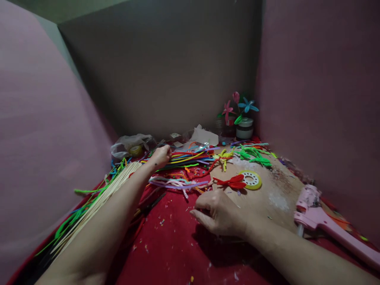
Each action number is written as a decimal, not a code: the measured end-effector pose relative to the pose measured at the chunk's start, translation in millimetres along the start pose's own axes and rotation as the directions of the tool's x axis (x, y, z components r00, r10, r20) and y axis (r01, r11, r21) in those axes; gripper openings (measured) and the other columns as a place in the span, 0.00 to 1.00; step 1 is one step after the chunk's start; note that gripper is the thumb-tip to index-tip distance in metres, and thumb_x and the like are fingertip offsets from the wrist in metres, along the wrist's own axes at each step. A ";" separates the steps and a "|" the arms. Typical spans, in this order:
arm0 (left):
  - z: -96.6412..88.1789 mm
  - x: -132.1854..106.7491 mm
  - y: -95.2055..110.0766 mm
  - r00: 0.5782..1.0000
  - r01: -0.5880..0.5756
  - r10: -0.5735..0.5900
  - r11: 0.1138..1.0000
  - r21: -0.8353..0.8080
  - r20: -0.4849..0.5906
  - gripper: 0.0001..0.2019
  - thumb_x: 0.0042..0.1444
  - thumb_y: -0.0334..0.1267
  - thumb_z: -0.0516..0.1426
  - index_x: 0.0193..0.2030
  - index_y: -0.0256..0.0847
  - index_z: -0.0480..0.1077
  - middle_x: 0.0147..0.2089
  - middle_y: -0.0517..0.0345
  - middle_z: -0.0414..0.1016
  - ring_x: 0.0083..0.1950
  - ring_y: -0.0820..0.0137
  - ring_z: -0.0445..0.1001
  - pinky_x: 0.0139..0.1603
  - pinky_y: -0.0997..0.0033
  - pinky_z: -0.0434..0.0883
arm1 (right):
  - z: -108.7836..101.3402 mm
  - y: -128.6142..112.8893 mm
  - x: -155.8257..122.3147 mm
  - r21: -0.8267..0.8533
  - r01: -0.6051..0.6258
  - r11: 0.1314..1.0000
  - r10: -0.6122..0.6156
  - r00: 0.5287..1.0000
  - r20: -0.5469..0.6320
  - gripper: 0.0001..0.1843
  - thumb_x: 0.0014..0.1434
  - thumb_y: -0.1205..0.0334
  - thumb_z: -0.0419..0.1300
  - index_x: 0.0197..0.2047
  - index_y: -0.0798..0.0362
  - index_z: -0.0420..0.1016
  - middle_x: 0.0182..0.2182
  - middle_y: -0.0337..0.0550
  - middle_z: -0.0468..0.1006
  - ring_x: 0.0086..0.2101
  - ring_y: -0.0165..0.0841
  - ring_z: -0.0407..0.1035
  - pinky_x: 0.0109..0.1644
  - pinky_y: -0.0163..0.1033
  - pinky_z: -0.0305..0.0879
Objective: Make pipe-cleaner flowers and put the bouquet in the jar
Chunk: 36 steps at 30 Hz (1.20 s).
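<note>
My left hand [162,156] reaches to the left part of a bundle of coloured pipe cleaners [192,158]. Its fingers are curled closed, and what lies in them is hidden. Nearer to me, my right hand [220,213] hovers over the red cloth, loosely bent, with a gap between thumb and forefinger and nothing visible there. Just beyond it lie red pipe cleaners bent into loops [234,182], against a yellow tape roll [257,180]. White and lilac pipe cleaners [175,183] are spread between the hands.
Thin wooden sticks [97,206] lie under my left forearm. A pink glue gun [314,215] rests at the right. Green pipe cleaners [255,154] lie on a brown board [267,188]. Pipe-cleaner flowers [247,105] stand in a striped pot [244,128] by the back wall.
</note>
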<state>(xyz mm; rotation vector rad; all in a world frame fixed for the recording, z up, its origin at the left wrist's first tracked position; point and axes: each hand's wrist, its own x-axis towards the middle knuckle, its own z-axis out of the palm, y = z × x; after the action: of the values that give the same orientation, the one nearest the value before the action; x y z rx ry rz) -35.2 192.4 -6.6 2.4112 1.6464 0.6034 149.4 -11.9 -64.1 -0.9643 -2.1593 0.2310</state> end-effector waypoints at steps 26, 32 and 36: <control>-24.4 -66.7 64.1 0.697 -0.514 0.213 0.814 -0.271 -0.684 0.03 0.59 0.34 0.48 0.38 0.40 0.60 0.32 0.60 0.71 0.34 0.75 0.72 0.39 0.75 0.68 | -7.3 -5.6 5.5 0.290 -0.189 0.938 0.224 0.971 -0.090 0.11 0.57 0.63 0.53 0.28 0.56 0.75 0.22 0.41 0.73 0.23 0.27 0.62 0.28 0.32 0.56; 7.6 -115.2 90.7 0.618 -0.743 0.753 0.653 0.145 -0.226 0.06 0.60 0.31 0.48 0.38 0.38 0.64 0.31 0.58 0.69 0.32 0.74 0.67 0.35 0.75 0.65 | -10.5 -1.0 13.7 0.827 -0.297 0.477 0.557 0.830 -0.023 0.17 0.57 0.52 0.55 0.43 0.55 0.73 0.22 0.36 0.70 0.19 0.24 0.58 0.21 0.29 0.53; 15.4 -138.1 95.5 0.715 -0.617 0.663 0.748 0.246 -0.223 0.10 0.60 0.33 0.48 0.44 0.36 0.66 0.37 0.49 0.71 0.37 0.68 0.67 0.38 0.67 0.66 | -7.9 7.2 15.0 0.938 -0.284 0.199 0.618 0.779 0.105 0.16 0.53 0.52 0.58 0.34 0.58 0.74 0.16 0.35 0.68 0.15 0.22 0.57 0.17 0.28 0.51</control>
<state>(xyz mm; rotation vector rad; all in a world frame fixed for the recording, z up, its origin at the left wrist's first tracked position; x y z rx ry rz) 9.6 30.3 -19.8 3.1492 0.8852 1.0107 152.4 2.6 -53.2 -0.7930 -0.9817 1.3817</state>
